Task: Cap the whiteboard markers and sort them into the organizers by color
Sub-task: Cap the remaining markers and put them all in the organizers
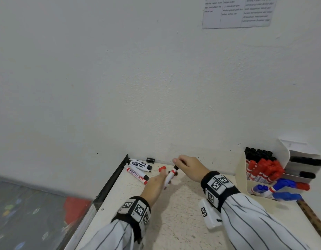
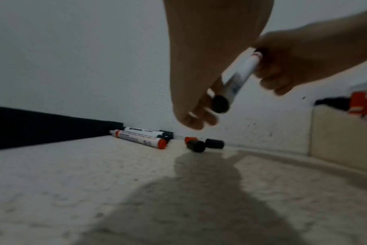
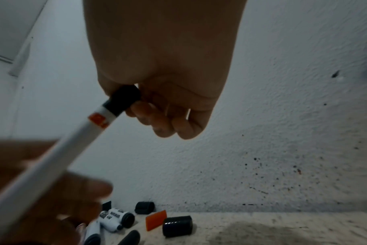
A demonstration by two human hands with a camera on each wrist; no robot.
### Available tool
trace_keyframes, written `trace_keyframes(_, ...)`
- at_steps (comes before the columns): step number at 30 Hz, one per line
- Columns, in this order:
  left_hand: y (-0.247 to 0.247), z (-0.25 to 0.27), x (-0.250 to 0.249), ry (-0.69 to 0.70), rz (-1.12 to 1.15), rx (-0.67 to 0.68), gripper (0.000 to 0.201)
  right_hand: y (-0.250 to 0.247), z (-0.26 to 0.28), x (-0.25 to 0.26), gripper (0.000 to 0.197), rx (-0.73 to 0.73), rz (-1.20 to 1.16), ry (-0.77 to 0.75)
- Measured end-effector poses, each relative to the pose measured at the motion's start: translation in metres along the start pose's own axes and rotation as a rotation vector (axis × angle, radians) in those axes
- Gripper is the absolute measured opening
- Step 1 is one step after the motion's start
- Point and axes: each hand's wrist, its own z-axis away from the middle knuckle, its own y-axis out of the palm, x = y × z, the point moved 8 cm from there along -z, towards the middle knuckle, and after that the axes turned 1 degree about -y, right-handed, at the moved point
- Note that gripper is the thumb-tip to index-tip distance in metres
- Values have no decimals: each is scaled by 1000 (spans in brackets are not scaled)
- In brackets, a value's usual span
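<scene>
White-barrelled marker (image 1: pixel 169 176) with black cap (image 3: pixel 124 102), held tilted above the table (image 1: pixel 174 213). Gripped at the cap end by right hand (image 1: pixel 189 167), fingers curled round it; lower barrel held in left hand (image 1: pixel 156 184). Nearby on the table: loose markers (image 1: pixel 139 166), red cap (image 1: pixel 162 168), black caps (image 3: pixel 177 226). Organizer (image 1: pixel 244 177) with sorted markers at right.

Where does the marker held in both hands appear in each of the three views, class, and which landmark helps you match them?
Head: the held marker sits low centre, between left hand and right hand.
Left wrist: upper right of centre, slanting down.
Right wrist: left side, running diagonally to the black cap.
Shared landmark: the loose red cap on the table.
</scene>
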Motion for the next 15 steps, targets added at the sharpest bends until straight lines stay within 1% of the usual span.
trace_keyframes(2, -17, -14, 18, -9, -380, -72, 46, -16, 2, -10, 34, -69, -27, 42)
trace_keyframes(3, -25, -21, 31, -44, -560, -84, 43, -25, 4, -16, 32, -112, -56, 61)
trace_keyframes(4, -32, -28, 47, -100, -693, -82, 43, -34, 6, -22, 31, -155, -85, 78)
trace_keyframes(5, -38, -32, 62, -175, -770, -80, 46, -44, 8, -28, 30, -195, -105, 90)
trace_keyframes(6, -42, -35, 74, -233, -816, -90, 50, -53, 11, -34, 30, -232, -117, 98)
trace_keyframes(7, -46, -35, 80, -250, -869, -104, 52, -61, 13, -38, 29, -268, -122, 105)
trace_keyframes(10, -55, -32, 74, -162, -968, -201, 48, -83, 20, -50, 26, -381, -125, 128)
trace_keyframes(12, -62, -28, 72, -163, -995, -259, 50, -96, 25, -53, 26, -449, -105, 134)
trace_keyframes(13, -63, -27, 72, -169, -1006, -264, 51, -102, 28, -52, 25, -477, -98, 131)
trace_keyframes(14, -62, -27, 73, -177, -1005, -247, 47, -108, 30, -51, 23, -506, -103, 124)
trace_keyframes(15, -60, -26, 71, -169, -986, -242, 40, -114, 33, -50, 20, -536, -112, 113)
